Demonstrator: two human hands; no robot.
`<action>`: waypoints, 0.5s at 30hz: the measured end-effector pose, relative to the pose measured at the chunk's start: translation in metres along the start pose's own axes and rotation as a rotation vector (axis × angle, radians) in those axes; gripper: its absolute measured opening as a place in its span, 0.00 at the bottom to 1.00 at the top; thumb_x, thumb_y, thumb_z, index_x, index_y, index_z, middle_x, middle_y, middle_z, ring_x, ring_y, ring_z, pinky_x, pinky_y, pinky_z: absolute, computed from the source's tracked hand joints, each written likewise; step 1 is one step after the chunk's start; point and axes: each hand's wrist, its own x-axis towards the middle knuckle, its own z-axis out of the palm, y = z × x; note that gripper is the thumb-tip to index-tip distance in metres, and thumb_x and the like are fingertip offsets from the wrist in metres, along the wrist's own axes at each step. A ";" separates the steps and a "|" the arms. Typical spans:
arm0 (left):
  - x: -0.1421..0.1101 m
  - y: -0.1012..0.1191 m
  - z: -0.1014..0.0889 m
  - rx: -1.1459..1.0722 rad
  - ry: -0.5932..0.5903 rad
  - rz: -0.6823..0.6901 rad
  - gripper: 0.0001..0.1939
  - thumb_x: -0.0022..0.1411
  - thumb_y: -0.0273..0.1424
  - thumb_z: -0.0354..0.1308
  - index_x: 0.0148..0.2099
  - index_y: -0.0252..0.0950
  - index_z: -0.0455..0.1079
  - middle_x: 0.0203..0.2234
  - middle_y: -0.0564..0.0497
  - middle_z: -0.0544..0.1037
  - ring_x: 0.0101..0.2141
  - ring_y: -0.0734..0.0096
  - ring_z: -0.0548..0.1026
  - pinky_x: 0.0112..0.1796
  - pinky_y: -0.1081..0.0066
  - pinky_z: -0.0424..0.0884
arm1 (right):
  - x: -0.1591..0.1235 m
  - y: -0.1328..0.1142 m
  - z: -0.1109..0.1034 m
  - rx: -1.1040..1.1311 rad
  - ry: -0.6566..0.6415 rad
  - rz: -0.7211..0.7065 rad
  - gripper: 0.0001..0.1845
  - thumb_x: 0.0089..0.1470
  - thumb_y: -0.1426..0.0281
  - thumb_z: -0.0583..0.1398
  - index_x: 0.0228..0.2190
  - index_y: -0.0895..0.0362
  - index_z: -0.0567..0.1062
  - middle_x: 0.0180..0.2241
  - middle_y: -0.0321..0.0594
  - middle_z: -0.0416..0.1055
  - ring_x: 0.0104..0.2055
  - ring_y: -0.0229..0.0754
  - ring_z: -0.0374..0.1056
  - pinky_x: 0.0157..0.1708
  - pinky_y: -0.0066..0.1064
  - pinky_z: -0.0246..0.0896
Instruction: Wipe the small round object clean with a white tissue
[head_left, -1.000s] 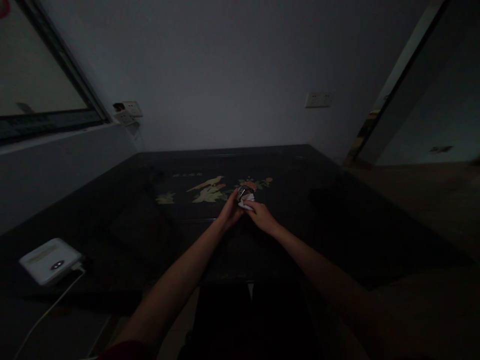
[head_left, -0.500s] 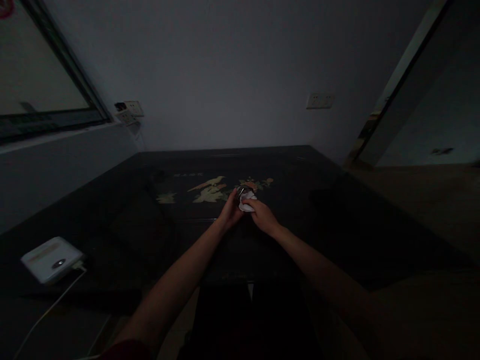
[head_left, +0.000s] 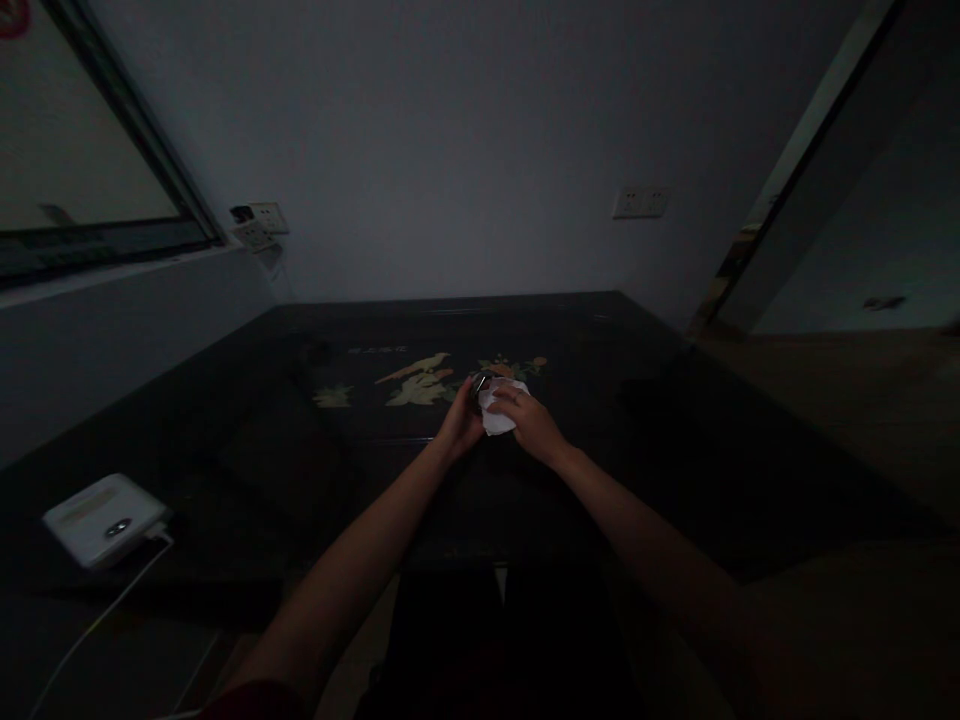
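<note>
By the front edge of the dark table (head_left: 577, 325), toward its left corner, a white box (head_left: 139, 500) is seen with its cord (head_left: 97, 622). Farther in, about midway between the side edges, a shiny object (head_left: 479, 383) is clasped in the left hand (head_left: 460, 420), and a white sheet (head_left: 496, 422) is gripped against it by the right hand (head_left: 538, 425). The work is judged under way: neither thing is set down; what is left cannot be told. The object is partly hidden by fingers and sheet, and its kind is lost in the gloom.
</note>
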 end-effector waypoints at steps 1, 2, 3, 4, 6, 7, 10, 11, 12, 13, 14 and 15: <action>0.000 0.000 0.000 -0.001 -0.001 0.002 0.13 0.63 0.39 0.55 0.37 0.34 0.73 0.31 0.48 0.78 0.37 0.67 0.76 0.42 0.69 0.71 | 0.000 0.002 -0.001 -0.012 -0.010 -0.007 0.27 0.46 0.88 0.50 0.42 0.55 0.76 0.53 0.47 0.67 0.57 0.46 0.62 0.55 0.43 0.59; 0.000 0.000 0.000 -0.002 -0.007 0.004 0.14 0.62 0.40 0.56 0.37 0.34 0.73 0.32 0.48 0.78 0.37 0.67 0.76 0.42 0.69 0.71 | -0.001 0.003 -0.002 -0.024 -0.011 -0.013 0.27 0.46 0.88 0.51 0.42 0.55 0.76 0.53 0.47 0.68 0.57 0.46 0.62 0.55 0.43 0.58; 0.001 -0.001 0.000 0.001 -0.018 0.007 0.14 0.62 0.41 0.56 0.37 0.34 0.73 0.32 0.47 0.78 0.38 0.66 0.75 0.42 0.68 0.71 | -0.001 0.004 -0.003 -0.033 -0.005 -0.020 0.27 0.46 0.88 0.51 0.42 0.55 0.76 0.53 0.47 0.68 0.57 0.46 0.62 0.55 0.44 0.58; 0.001 -0.001 0.001 0.007 -0.034 0.011 0.15 0.61 0.41 0.57 0.38 0.34 0.73 0.33 0.47 0.78 0.38 0.65 0.75 0.42 0.68 0.70 | -0.001 0.005 -0.003 -0.042 0.002 -0.027 0.27 0.46 0.88 0.51 0.42 0.55 0.76 0.53 0.47 0.68 0.57 0.46 0.61 0.56 0.44 0.57; 0.001 -0.003 0.002 0.029 -0.067 0.025 0.15 0.60 0.42 0.59 0.40 0.33 0.73 0.35 0.46 0.78 0.39 0.65 0.75 0.42 0.68 0.70 | -0.001 0.006 -0.004 -0.057 0.011 -0.043 0.26 0.46 0.87 0.52 0.42 0.55 0.76 0.53 0.46 0.68 0.58 0.46 0.61 0.56 0.44 0.57; 0.001 -0.004 0.002 0.045 -0.078 0.038 0.15 0.59 0.41 0.60 0.40 0.33 0.73 0.35 0.46 0.78 0.39 0.65 0.75 0.42 0.69 0.70 | -0.001 0.006 -0.004 -0.067 0.013 -0.050 0.26 0.46 0.87 0.52 0.42 0.55 0.76 0.53 0.46 0.68 0.57 0.46 0.61 0.56 0.43 0.57; 0.002 -0.006 0.001 0.102 -0.070 0.093 0.15 0.54 0.34 0.65 0.42 0.34 0.72 0.33 0.48 0.77 0.36 0.68 0.75 0.40 0.70 0.69 | 0.001 0.003 -0.003 -0.082 -0.002 -0.062 0.26 0.47 0.86 0.53 0.44 0.55 0.76 0.50 0.46 0.70 0.55 0.46 0.63 0.55 0.42 0.58; 0.002 -0.007 0.001 0.125 -0.056 0.107 0.15 0.51 0.31 0.66 0.42 0.34 0.71 0.32 0.49 0.77 0.35 0.69 0.75 0.39 0.71 0.69 | 0.002 0.002 -0.003 -0.078 -0.015 -0.066 0.26 0.47 0.86 0.52 0.44 0.55 0.76 0.49 0.46 0.71 0.54 0.46 0.63 0.54 0.42 0.58; 0.002 -0.008 0.000 0.148 -0.041 0.117 0.16 0.49 0.29 0.67 0.42 0.34 0.71 0.32 0.50 0.77 0.33 0.70 0.75 0.38 0.71 0.69 | 0.002 0.001 -0.002 -0.069 -0.029 -0.070 0.26 0.47 0.86 0.52 0.45 0.56 0.76 0.48 0.47 0.72 0.53 0.46 0.64 0.54 0.42 0.59; 0.001 -0.008 0.000 0.168 -0.027 0.123 0.16 0.48 0.26 0.67 0.41 0.35 0.71 0.31 0.51 0.77 0.32 0.71 0.74 0.37 0.72 0.68 | 0.003 0.001 -0.001 -0.058 -0.043 -0.071 0.26 0.48 0.85 0.52 0.45 0.56 0.75 0.47 0.46 0.72 0.52 0.46 0.65 0.54 0.42 0.58; 0.001 -0.008 0.001 0.183 -0.018 0.128 0.16 0.46 0.24 0.66 0.41 0.35 0.71 0.30 0.51 0.77 0.32 0.71 0.74 0.37 0.72 0.68 | 0.003 0.001 0.000 -0.046 -0.054 -0.070 0.26 0.47 0.85 0.52 0.46 0.56 0.75 0.47 0.46 0.73 0.52 0.46 0.65 0.55 0.42 0.58; 0.000 -0.009 0.001 0.192 -0.012 0.133 0.16 0.46 0.22 0.65 0.40 0.34 0.71 0.30 0.51 0.76 0.31 0.71 0.73 0.37 0.72 0.68 | 0.004 0.001 0.001 -0.034 -0.064 -0.067 0.27 0.47 0.85 0.51 0.46 0.56 0.75 0.47 0.46 0.73 0.52 0.45 0.65 0.55 0.42 0.58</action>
